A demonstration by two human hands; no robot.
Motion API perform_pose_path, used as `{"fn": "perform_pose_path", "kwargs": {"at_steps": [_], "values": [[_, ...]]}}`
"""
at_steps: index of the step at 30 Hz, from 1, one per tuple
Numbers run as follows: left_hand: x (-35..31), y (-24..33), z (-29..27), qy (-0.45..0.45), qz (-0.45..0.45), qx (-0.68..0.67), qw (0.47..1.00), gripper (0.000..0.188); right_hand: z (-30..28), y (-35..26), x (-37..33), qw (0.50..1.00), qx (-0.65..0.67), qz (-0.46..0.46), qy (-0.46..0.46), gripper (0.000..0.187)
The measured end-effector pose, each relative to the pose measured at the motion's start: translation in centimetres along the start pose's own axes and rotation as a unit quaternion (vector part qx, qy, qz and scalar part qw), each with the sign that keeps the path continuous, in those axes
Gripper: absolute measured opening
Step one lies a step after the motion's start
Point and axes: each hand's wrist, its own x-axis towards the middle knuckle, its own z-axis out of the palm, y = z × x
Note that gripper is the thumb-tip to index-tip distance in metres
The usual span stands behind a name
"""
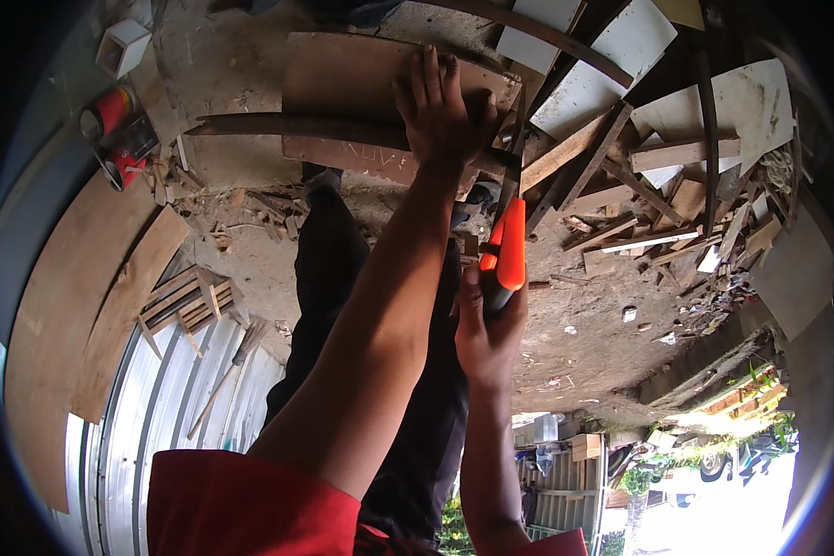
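Observation:
My left hand [440,125] lies with fingers spread and stretched on a flat brown board [343,79]. A long dark wooden strip [287,124] runs across it and passes under that hand. My right hand [487,343] is wrapped round the orange and black handle of a hand saw [511,250]. The saw's narrow blade points away from me, beside the board's right end and at the strip's right end. Whether its teeth are in the wood, I cannot tell. A reddish board [343,156] with chalk-like marks shows below the strip.
Loose timber offcuts [639,190] and white panels [612,74] are heaped at the right. At the left are red and black cans [120,139], a small slatted wooden piece [187,301], a long-handled brush [222,380] and leaning brown boards [74,278].

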Motion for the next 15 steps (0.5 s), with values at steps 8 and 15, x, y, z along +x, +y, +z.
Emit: {"fn": "perform_pose_path", "kwargs": {"at_steps": [8,15], "values": [[-0.8,-0.4,-0.1,-0.017,-0.008,0.022,1.0,0.077,-0.8,-1.1,-0.7,0.991,-0.103,0.063,0.053,0.023],[0.0,0.5,-1.0,-0.032,-0.011,0.01,0.999,0.078,-0.3,-2.1,1.1,0.987,-0.115,0.087,0.075,0.024]]}}
